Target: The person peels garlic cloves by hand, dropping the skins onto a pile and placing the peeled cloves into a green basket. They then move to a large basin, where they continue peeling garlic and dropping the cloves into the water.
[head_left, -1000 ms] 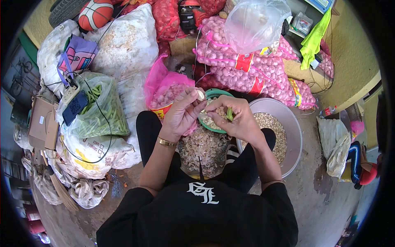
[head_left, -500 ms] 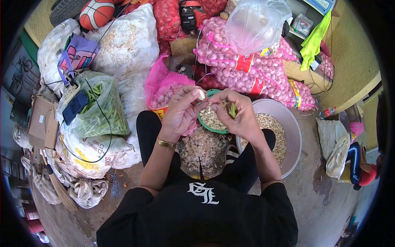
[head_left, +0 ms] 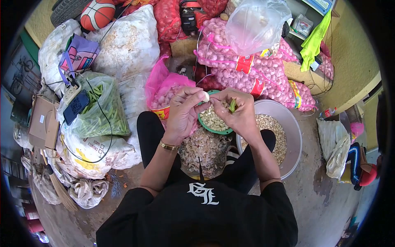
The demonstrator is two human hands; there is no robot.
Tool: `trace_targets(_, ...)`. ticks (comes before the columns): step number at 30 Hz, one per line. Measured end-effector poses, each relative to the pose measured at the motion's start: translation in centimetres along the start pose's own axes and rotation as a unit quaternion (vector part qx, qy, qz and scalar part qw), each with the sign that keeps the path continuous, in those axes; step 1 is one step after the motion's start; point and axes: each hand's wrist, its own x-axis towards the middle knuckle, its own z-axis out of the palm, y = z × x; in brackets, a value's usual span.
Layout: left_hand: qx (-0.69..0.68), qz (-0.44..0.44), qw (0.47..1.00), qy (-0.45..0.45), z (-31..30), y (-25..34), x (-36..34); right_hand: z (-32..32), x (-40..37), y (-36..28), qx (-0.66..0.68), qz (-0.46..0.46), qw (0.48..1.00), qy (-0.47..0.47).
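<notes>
Clove [head_left: 205, 96], pale: you have it pinched between thumb and finger of your left hand [head_left: 183, 113], at the fingertips, on the side facing your right hand [head_left: 243, 115]. Your right hand sits just beside it, fingers curled around a green piece [head_left: 233, 106] that sticks up from its hollow; what that piece belongs to is hidden. Your hands are close together; whether the right fingertips touch the clove, cannot tell. Clove is above the far left part of the green basket [head_left: 222, 132], as seen in this view.

Counts: one clove in your left fingers; one green piece in your right hand; one basket; one grey basin [head_left: 291, 127] beside your right knee; one gold wristband [head_left: 169, 146], left wrist. Basket cloves [head_left: 212, 119] and basin cloves [head_left: 273, 131]: many each, too small to number. One heap of peelings [head_left: 201, 148] between your legs, nearer you than the basket. One pink net bag [head_left: 158, 78] of bulbs beyond your left hand.

Orientation: the clove's long axis looks near upright in this view, slightly tilted. Which end is the tip, cannot tell.
</notes>
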Motion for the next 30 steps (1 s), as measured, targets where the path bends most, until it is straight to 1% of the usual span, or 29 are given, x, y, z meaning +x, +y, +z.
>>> trace_targets(2, 0.013, 0.013, 1.000, 0.004, 0.4, -0.1, -0.1, 0.0, -0.1, 0.2, -0.023, -0.021, 0.999, 0.016)
trace_targets(3, 0.025, 0.027, 0.999, 0.009, 0.5, -0.2, -0.1, 0.1, -0.1, 0.2, -0.023, -0.020, 0.999, 0.016)
trace_targets(5, 0.038, 0.038, 0.998, 0.011, 0.7, -0.4, -0.1, 0.3, -0.1, 0.2, -0.022, -0.017, 0.999, 0.046)
trace_targets(7, 0.051, 0.050, 0.997, 0.012, 0.6, -0.4, 0.0, 0.2, 0.0, 0.0, -0.025, -0.006, 0.999, 0.040)
trace_targets(9, 0.095, 0.009, 0.995, -0.030, 0.1, -0.1, 0.1, 0.0, 0.2, 0.2, -0.027, 0.004, 0.999, 0.034)
trace_targets(10, 0.095, 0.009, 0.995, -0.030, 0.0, 0.1, 0.2, 0.1, 0.2, 0.6, 0.003, 0.017, 0.999, 0.034)
trace_targets(11, 0.066, -0.013, 0.997, -0.031, -0.1, 0.2, 0.2, 0.1, 0.3, 0.8, 0.033, 0.030, 0.998, 0.035)
trace_targets(12, 0.037, -0.035, 0.998, -0.033, -0.2, 0.2, 0.3, 0.1, 0.3, 0.7, 0.033, 0.030, 0.998, 0.035)
trace_targets(13, 0.037, -0.035, 0.998, -0.033, -0.3, 0.4, 0.3, 0.0, 0.3, 0.7, 0.036, 0.037, 0.998, 0.033)
trace_targets(15, -0.022, -0.096, 0.994, -0.050, -0.4, 0.6, 0.4, -0.1, 0.4, 0.6, 0.039, 0.044, 0.998, 0.031)
trace_targets(18, 0.012, -0.072, 0.995, -0.063, -0.1, 0.3, 0.2, -0.2, 0.5, 0.6, 0.042, 0.042, 0.998, 0.028)
trace_targets(21, 0.043, -0.080, 0.994, -0.065, 0.0, 0.4, 0.2, -0.3, 0.5, 0.6, 0.045, 0.042, 0.998, 0.019)
trace_targets(24, 0.061, -0.081, 0.992, -0.075, 0.2, 0.8, 0.2, -0.6, 0.7, 0.4, 0.066, 0.037, 0.997, 0.033)
trace_targets(26, 0.061, -0.084, 0.991, -0.088, 0.1, 1.0, 0.2, -1.0, 0.8, 0.1, 0.095, 0.073, 0.991, 0.058)
trace_targets(28, 0.060, -0.087, 0.989, -0.100, -0.2, 1.1, 0.3, -1.3, 1.0, -0.2, 0.095, 0.068, 0.990, 0.074)
trace_targets(30, 0.010, -0.104, 0.987, -0.124, -0.7, 1.1, 0.6, -1.6, 1.0, -0.3, 0.095, 0.063, 0.990, 0.089)
